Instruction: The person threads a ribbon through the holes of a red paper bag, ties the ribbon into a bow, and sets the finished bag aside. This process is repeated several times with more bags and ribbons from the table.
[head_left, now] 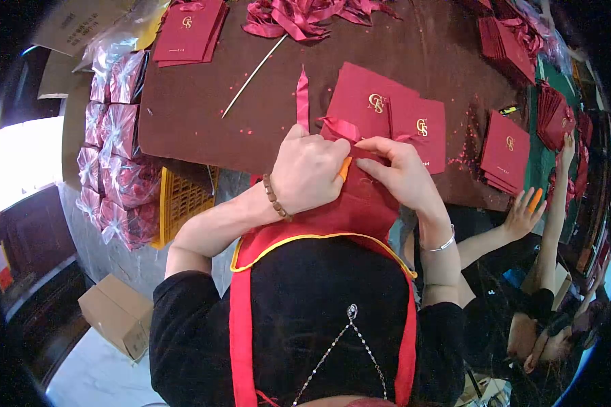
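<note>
At the table's near edge, my left hand (311, 166) is closed on a red ribbon (303, 102), whose end sticks up above the fist. Something orange (345, 168) shows at its fingers. My right hand (402, 173) is bent beside it, thumb and forefinger close to the ribbon loop (339, 127); whether it pinches anything is hidden. Beneath both hands lies a red item, partly covered. Just beyond are a red bag with gold letters (376, 102) and another red bag (422, 129), overlapping.
A white stick (254, 76) and a ribbon pile (299, 17) lie on the brown table (204, 122). Wrapped red packs (121, 129) stand left, above a yellow crate (183, 203). A co-worker's hands (525, 214) are at the right, near stacked red bags (506, 152).
</note>
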A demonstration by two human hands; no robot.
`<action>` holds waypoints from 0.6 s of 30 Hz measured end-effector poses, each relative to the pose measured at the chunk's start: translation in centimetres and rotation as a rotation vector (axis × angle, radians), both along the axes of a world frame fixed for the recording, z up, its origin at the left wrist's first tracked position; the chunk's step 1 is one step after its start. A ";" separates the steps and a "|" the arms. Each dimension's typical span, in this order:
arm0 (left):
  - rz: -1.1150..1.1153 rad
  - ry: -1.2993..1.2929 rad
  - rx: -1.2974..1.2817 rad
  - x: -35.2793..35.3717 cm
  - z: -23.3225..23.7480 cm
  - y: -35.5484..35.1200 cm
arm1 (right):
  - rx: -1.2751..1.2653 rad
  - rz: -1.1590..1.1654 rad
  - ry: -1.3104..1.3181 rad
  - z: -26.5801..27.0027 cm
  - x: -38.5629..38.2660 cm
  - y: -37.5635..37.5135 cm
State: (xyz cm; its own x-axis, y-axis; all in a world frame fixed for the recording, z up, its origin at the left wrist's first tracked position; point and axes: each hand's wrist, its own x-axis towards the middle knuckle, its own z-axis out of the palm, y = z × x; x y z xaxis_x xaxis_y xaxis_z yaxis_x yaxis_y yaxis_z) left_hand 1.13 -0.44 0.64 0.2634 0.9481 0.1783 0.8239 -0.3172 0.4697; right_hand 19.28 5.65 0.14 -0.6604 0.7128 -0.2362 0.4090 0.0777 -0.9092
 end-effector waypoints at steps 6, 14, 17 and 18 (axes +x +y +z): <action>-0.006 0.077 0.141 0.9 0.2 0.0 | 0.160 0.032 -0.240 2.4 -0.7 -0.4; -0.057 0.172 0.173 -0.2 0.7 -0.5 | 0.214 0.039 -0.225 2.0 -0.7 -0.5; 0.039 0.111 0.233 -0.4 1.0 0.3 | 0.223 0.051 -0.152 1.2 -0.6 -0.6; 0.021 0.043 0.172 -0.6 1.2 0.5 | 0.200 0.005 -0.030 1.0 -0.6 -0.8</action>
